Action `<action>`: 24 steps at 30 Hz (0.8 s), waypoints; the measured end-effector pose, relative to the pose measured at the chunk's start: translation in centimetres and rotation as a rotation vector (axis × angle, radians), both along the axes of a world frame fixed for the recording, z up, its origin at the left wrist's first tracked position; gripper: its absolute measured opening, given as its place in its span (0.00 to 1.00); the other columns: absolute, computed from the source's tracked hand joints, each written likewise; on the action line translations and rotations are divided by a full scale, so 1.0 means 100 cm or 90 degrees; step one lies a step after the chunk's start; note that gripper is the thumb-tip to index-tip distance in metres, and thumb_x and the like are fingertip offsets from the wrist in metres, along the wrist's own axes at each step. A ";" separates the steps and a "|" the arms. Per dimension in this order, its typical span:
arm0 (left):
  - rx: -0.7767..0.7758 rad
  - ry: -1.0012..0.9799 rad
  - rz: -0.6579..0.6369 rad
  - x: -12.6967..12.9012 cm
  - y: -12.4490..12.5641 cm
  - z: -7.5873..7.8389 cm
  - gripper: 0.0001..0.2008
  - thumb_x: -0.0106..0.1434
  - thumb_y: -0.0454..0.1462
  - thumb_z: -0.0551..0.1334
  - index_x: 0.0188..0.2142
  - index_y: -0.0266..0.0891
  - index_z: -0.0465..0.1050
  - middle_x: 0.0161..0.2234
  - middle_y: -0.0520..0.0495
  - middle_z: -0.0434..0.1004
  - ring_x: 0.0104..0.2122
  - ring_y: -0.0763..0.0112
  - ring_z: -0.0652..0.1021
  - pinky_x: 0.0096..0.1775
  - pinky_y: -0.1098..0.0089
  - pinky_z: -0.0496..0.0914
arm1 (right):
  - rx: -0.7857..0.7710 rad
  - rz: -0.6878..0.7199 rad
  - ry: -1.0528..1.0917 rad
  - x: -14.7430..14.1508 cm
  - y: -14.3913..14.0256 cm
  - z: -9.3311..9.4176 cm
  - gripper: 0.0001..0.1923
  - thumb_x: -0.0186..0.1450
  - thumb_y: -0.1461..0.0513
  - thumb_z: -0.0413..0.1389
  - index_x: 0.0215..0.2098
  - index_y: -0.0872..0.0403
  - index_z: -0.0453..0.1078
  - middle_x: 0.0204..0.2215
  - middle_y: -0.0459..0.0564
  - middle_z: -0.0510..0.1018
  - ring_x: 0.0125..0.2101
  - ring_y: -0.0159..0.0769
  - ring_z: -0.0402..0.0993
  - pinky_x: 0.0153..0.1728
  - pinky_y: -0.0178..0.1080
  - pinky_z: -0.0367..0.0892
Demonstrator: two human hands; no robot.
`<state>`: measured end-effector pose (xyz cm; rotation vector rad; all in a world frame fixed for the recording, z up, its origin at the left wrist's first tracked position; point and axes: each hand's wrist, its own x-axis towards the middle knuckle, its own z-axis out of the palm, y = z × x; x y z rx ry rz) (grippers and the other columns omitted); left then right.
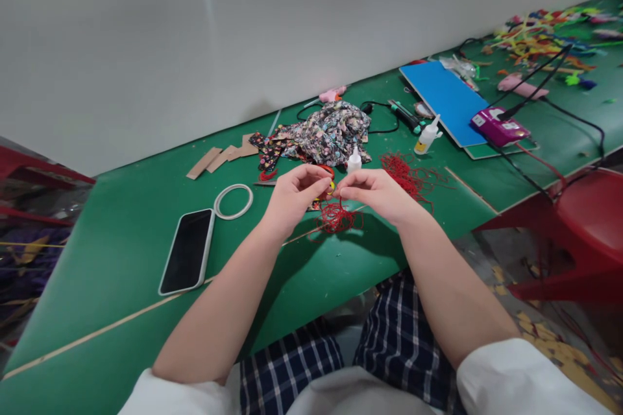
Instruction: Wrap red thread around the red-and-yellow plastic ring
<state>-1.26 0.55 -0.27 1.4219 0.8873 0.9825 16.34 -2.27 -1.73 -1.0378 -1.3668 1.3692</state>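
My left hand (298,193) and my right hand (374,193) are close together above the green table, fingertips nearly meeting. The right thumb and index finger pinch a red cord, which hangs down to a loose tangle of red cord (337,218). My left fingers are also closed in a pinch; what lies between them is too small to make out. A small yellow piece (331,188) shows right by the left fingertips. Partly hidden behind my left hand are scissors (264,183). A second pile of red cord (403,174) lies beyond my right hand.
Crumpled floral fabric (335,133) lies behind my hands, beside a white glue bottle (355,161). Another glue bottle (427,136) stands further right, near a blue board (445,100) and a purple power adapter (500,126). A phone (187,251) and white ring (233,201) lie left.
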 end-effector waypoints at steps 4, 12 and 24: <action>0.004 0.019 -0.017 -0.001 0.000 0.001 0.10 0.55 0.39 0.66 0.35 0.37 0.73 0.27 0.51 0.78 0.25 0.75 0.77 0.30 0.73 0.72 | 0.022 -0.058 0.034 -0.001 0.000 0.004 0.06 0.53 0.59 0.62 0.26 0.54 0.73 0.24 0.43 0.77 0.27 0.27 0.71 0.34 0.34 0.66; 0.088 0.091 0.026 0.000 -0.008 0.006 0.18 0.56 0.37 0.66 0.48 0.42 0.71 0.30 0.50 0.80 0.31 0.71 0.80 0.30 0.75 0.73 | 0.065 -0.156 0.037 -0.002 0.001 0.006 0.06 0.53 0.59 0.62 0.26 0.54 0.74 0.22 0.43 0.76 0.25 0.27 0.70 0.32 0.35 0.67; 0.113 0.048 0.068 0.002 -0.010 0.007 0.20 0.56 0.35 0.66 0.49 0.41 0.70 0.33 0.50 0.81 0.36 0.67 0.80 0.41 0.69 0.74 | 0.061 -0.115 0.050 0.000 -0.003 0.010 0.09 0.52 0.56 0.63 0.25 0.54 0.73 0.23 0.44 0.75 0.25 0.28 0.70 0.32 0.36 0.67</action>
